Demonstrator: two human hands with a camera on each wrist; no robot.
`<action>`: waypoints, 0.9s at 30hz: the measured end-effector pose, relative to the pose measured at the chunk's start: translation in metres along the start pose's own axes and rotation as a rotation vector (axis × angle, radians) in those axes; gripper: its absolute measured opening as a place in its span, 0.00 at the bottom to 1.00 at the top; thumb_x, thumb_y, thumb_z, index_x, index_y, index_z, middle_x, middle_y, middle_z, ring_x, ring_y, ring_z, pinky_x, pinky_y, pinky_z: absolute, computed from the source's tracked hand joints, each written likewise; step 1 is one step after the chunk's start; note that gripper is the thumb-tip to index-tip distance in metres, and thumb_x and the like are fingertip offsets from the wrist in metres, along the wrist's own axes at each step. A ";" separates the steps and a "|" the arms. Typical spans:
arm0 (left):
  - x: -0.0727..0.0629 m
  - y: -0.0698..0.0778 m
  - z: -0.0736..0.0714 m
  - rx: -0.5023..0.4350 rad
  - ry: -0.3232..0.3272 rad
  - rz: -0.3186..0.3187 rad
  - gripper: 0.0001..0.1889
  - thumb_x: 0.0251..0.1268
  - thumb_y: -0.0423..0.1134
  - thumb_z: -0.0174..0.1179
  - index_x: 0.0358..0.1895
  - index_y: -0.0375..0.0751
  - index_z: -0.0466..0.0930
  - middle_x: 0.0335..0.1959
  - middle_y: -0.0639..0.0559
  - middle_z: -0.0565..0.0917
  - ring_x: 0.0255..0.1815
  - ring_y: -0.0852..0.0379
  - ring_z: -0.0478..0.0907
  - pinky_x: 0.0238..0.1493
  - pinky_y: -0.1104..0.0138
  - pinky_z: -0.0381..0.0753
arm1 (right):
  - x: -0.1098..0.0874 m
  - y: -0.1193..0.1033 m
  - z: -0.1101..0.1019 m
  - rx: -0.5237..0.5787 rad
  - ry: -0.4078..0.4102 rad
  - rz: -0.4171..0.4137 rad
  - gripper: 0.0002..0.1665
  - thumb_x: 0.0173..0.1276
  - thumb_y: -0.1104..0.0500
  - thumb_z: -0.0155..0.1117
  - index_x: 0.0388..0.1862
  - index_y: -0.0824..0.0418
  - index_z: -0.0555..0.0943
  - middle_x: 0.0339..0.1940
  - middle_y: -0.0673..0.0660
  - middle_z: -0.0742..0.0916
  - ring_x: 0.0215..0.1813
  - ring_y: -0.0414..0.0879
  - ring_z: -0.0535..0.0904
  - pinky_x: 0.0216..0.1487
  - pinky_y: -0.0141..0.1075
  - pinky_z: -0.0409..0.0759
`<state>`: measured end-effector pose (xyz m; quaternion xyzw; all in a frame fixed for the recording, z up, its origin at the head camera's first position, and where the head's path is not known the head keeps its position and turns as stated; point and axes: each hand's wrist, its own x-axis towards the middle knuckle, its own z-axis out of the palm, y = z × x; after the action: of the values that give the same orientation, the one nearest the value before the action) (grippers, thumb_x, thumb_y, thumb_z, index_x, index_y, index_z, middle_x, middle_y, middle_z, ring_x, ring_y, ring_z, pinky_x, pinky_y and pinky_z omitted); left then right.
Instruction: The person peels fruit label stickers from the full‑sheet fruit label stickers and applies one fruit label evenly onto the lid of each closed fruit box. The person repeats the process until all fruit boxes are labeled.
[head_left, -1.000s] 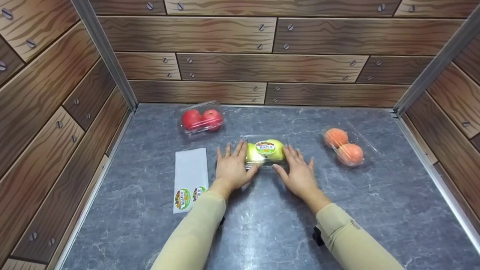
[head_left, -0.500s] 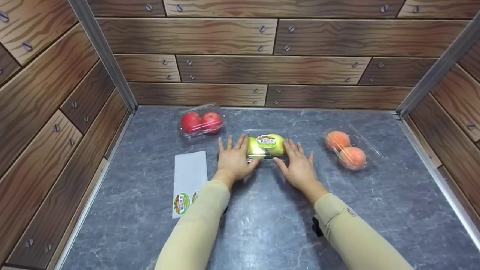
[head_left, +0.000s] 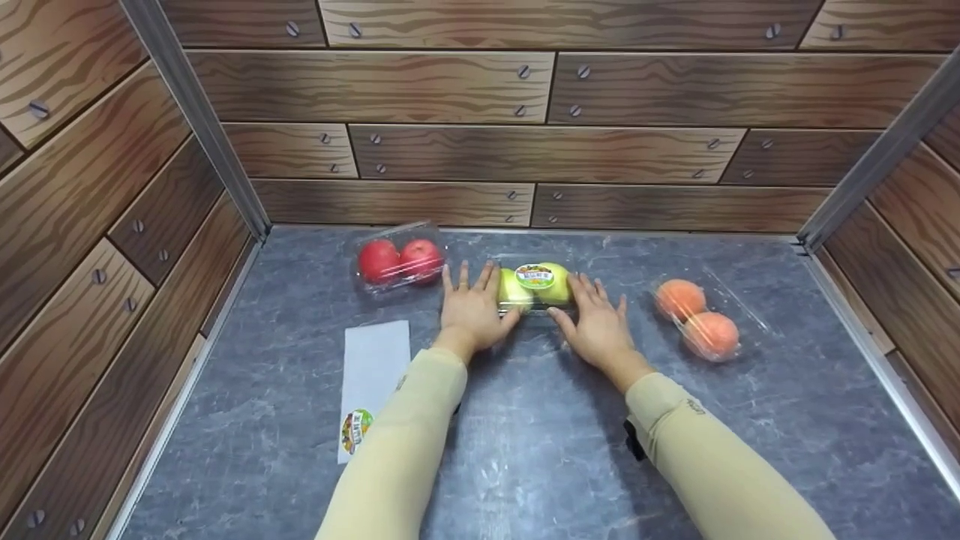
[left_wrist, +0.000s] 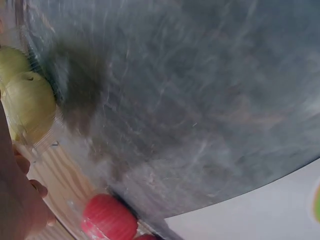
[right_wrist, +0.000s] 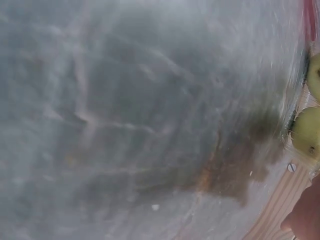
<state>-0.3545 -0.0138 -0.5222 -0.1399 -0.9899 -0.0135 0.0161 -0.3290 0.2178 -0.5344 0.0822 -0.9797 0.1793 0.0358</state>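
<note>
Pushed farther from the person than a sec ago, toward the back wall: clear box w/ green fruit & oval label, both hands having gone fwd w/ it. Surface = grey-blue marbled table, glare patch on the near side of the fingers. Walls beyond & on both sides: wood-plank print w/ painted screws; grey metal posts at the corners. L hand & R hand flank the box, palms down, fingers straight & pointing away, thumbs turned in at its near corners; nothing clenched or grasped, box just sits btwn the fingers. Forearms in pale sleeves come in from the near edge, angled inward. Red fruit in another clear box, just L of the L fingertips; white sheet w/ sticker lies L of & nearer than the L fingers, partly behind that sleeve. Orange fruit, also boxed, well R of the R fingers. Wrist cams blurry, hands mostly cut off there.
</note>
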 end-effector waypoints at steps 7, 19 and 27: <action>0.017 -0.003 -0.002 -0.005 -0.024 0.010 0.50 0.74 0.77 0.38 0.87 0.46 0.50 0.87 0.53 0.54 0.86 0.33 0.48 0.81 0.33 0.33 | 0.014 0.003 -0.001 0.003 -0.011 0.018 0.48 0.82 0.33 0.50 0.89 0.57 0.53 0.87 0.65 0.60 0.86 0.67 0.52 0.79 0.74 0.42; 0.033 -0.013 -0.001 -0.017 -0.006 0.005 0.49 0.75 0.76 0.39 0.87 0.45 0.51 0.87 0.52 0.55 0.86 0.33 0.49 0.80 0.34 0.29 | 0.037 0.003 0.003 -0.007 0.004 0.007 0.49 0.82 0.32 0.49 0.88 0.58 0.54 0.86 0.66 0.61 0.85 0.68 0.53 0.78 0.75 0.45; 0.045 -0.012 -0.001 -0.027 0.006 0.006 0.49 0.75 0.74 0.43 0.87 0.45 0.54 0.86 0.53 0.57 0.86 0.34 0.50 0.81 0.33 0.30 | 0.048 0.008 0.003 -0.003 0.009 0.011 0.48 0.82 0.33 0.50 0.88 0.57 0.54 0.86 0.66 0.62 0.85 0.67 0.54 0.79 0.74 0.45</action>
<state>-0.4012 -0.0132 -0.5203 -0.1428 -0.9892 -0.0270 0.0171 -0.3773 0.2170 -0.5346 0.0759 -0.9802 0.1784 0.0393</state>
